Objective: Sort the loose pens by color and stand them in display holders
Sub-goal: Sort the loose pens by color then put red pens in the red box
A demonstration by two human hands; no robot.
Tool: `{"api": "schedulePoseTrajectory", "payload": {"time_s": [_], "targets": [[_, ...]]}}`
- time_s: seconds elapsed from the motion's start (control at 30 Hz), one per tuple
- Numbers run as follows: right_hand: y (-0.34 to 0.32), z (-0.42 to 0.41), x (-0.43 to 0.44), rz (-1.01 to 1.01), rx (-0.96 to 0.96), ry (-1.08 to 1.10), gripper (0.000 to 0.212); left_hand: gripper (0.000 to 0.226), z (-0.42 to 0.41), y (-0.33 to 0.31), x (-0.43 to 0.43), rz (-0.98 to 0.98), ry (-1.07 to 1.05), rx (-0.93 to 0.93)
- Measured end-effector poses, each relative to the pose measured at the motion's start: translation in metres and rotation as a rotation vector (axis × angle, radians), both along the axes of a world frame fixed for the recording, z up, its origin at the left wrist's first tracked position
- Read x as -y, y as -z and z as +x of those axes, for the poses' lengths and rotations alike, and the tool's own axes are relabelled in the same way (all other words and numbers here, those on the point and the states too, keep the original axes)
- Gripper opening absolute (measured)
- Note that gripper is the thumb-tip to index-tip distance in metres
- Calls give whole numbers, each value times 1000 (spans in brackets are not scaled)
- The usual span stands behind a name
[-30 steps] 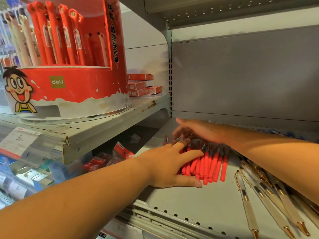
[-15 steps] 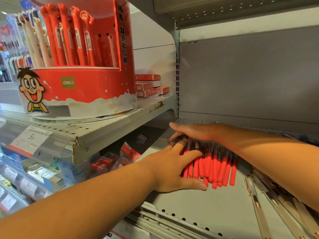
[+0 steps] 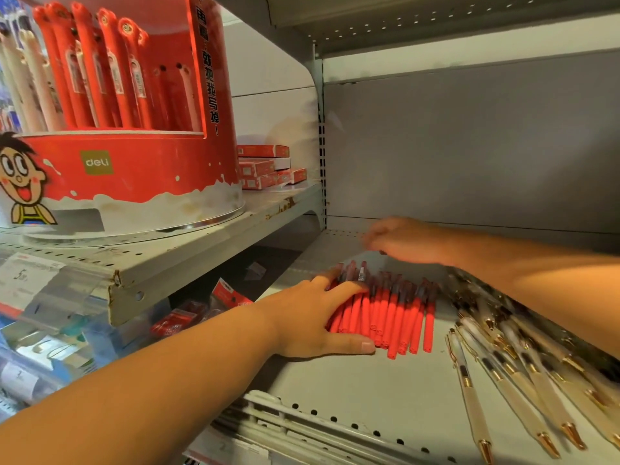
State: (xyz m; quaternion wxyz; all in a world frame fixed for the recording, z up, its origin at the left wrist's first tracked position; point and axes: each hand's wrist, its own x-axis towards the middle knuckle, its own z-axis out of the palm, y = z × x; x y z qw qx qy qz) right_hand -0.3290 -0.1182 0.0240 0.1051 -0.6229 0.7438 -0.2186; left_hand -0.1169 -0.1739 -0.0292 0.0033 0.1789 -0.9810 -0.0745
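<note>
A bunch of loose red pens [image 3: 396,315] lies flat on the grey lower shelf [image 3: 352,387]. My left hand [image 3: 312,318] rests on the bunch's left side, fingers straight across the pens and thumb along their near ends. My right hand [image 3: 402,241] hovers blurred above and behind the pens, holding nothing that I can see. On the upper left shelf stands a round red display holder [image 3: 127,169] with red pens [image 3: 90,68] and cream pens [image 3: 30,82] upright in it.
Several cream-and-gold pens [image 3: 503,374] lie fanned on the lower shelf at the right, under my right forearm. Small red boxes [image 3: 265,166] are stacked behind the holder. The upper shelf's edge [image 3: 167,266] juts out at the left, with red packets [image 3: 188,317] beneath it.
My right hand has lifted off the far ends of the red pens and drawn back. My left hand stays on the bunch. The camera has shifted left.
</note>
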Motion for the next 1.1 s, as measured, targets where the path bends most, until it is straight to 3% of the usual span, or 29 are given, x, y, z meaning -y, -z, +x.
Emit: {"api": "schedulePoseTrajectory", "payload": {"time_s": [0.13,0.23,0.37,0.43,0.57,0.7,0.83,0.97,1.1], "targets": [[-5,4,-44,221,-130,183,28,90,-2,-1,-3,82,2,-36],[1,23,-68,356,-145,154,32,91,-8,-1,-5,101,1,-31],[10,45,-76,343,-281,78,30,105,-17,0,-6,116,-20,-10],[15,52,-78,337,-252,66,31,112,-19,-1,-6,157,-41,-20],[25,60,-80,351,-242,60,39,91,-15,-3,-8,405,-54,-75],[32,64,-75,279,-275,86,44,51,-13,-8,-7,584,-119,-226],[35,67,-67,260,-263,101,46,49,-13,-12,-4,554,-174,-270],[31,57,-72,202,-154,109,30,32,-14,-10,6,471,-199,-328],[25,45,-84,173,-148,163,26,32,-10,-10,11,448,-219,-392]]}}
